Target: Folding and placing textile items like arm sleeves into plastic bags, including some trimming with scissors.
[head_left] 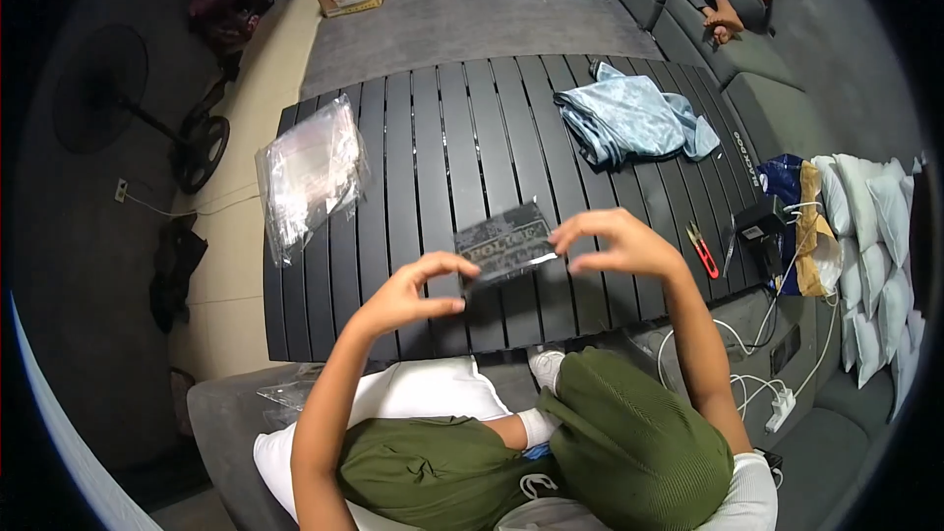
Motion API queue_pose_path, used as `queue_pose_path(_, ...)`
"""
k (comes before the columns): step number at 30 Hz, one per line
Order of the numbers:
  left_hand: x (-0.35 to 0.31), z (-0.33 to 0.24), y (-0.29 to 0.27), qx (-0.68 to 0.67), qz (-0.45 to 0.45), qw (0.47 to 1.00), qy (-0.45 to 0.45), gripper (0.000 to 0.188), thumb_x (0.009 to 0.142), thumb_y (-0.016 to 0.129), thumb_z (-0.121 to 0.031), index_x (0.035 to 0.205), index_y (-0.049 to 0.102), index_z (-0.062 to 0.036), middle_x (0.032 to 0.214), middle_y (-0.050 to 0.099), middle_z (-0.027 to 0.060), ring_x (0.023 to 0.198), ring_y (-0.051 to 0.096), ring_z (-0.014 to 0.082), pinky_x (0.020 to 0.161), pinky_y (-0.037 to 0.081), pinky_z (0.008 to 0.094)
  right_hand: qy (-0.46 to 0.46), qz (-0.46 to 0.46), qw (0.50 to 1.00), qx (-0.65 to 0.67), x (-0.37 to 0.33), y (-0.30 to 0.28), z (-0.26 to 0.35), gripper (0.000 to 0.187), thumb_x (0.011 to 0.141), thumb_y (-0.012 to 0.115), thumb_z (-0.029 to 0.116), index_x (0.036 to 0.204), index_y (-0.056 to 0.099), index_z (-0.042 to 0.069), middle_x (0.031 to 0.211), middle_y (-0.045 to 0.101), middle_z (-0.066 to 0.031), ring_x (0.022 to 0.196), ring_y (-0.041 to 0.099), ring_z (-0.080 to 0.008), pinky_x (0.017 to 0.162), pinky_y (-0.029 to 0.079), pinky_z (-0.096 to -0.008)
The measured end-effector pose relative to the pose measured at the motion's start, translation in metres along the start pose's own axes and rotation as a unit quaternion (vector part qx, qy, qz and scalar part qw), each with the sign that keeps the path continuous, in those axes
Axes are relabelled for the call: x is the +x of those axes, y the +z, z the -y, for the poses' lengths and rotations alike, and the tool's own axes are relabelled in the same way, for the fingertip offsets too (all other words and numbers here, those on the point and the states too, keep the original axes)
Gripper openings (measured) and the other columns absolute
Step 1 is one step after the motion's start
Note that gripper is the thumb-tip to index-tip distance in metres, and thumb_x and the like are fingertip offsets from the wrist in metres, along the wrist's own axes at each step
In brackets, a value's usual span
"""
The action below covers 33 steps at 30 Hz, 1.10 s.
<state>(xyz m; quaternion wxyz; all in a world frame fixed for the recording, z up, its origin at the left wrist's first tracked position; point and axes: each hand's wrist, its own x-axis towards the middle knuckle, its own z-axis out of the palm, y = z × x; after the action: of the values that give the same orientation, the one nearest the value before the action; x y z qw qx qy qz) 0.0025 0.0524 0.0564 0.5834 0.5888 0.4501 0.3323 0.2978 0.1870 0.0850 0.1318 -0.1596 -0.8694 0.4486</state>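
Basically, a flat, rectangular dark packet (pixel 503 240), glossy like plastic film, sits between the hands at the near part of the black slatted surface (pixel 393 177). The left hand (pixel 405 293) and right hand (pixel 631 244) curve loosely, unclenched, thumbs apart from fingers, fingertips at its opposite edges; any firm contact is unclear.

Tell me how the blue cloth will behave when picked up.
The cloth will probably sag, given its soft creases. Its loosely stacked folds may fall open if lifted by one edge. Lying fairly flat, it probably won't roll.
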Motion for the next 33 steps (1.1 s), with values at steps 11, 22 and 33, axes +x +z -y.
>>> queue_pose_path(11,0.055,0.094,0.101,0.536,-0.246,0.806,0.050,0.057,0.089,0.042,-0.034,0.137,0.027,-0.0056,0.142,0.025,0.0131,0.133,0.021,0.0291,0.107,0.015,0.0431,0.056,-0.093,0.917,-0.383,0.008,0.126,-0.065,0.061,0.084,0.049,0.038,0.133,0.034,0.005,0.140,0.029,-0.0125,0.132,0.024,-0.0284,0.107,0.016,-0.0432)
queue_pose_path(22,0.058,0.107,0.101,0.547,-0.222,0.806,0.039,0.061,0.088,0.041,-0.036,0.138,0.025,-0.0048,0.142,0.025,0.0117,0.133,0.020,0.0231,0.108,0.014,0.0384,0.054,-0.063,0.918,-0.387,0.003,0.132,-0.081,0.062,0.085,0.044,0.040,0.135,0.031,0.006,0.142,0.026,-0.0104,0.133,0.021,-0.0237,0.108,0.012,-0.0433)
queue_pose_path(33,0.059,0.109,0.101,0.545,-0.246,0.799,0.056,0.060,0.087,0.042,-0.037,0.136,0.029,-0.0044,0.140,0.030,0.0119,0.131,0.025,0.0243,0.107,0.017,0.0381,0.065,-0.061,0.920,-0.382,0.005,0.133,-0.079,0.067,0.082,0.047,0.038,0.138,0.025,0.007,0.144,0.022,-0.0119,0.134,0.019,-0.0267,0.107,0.011,-0.0468)
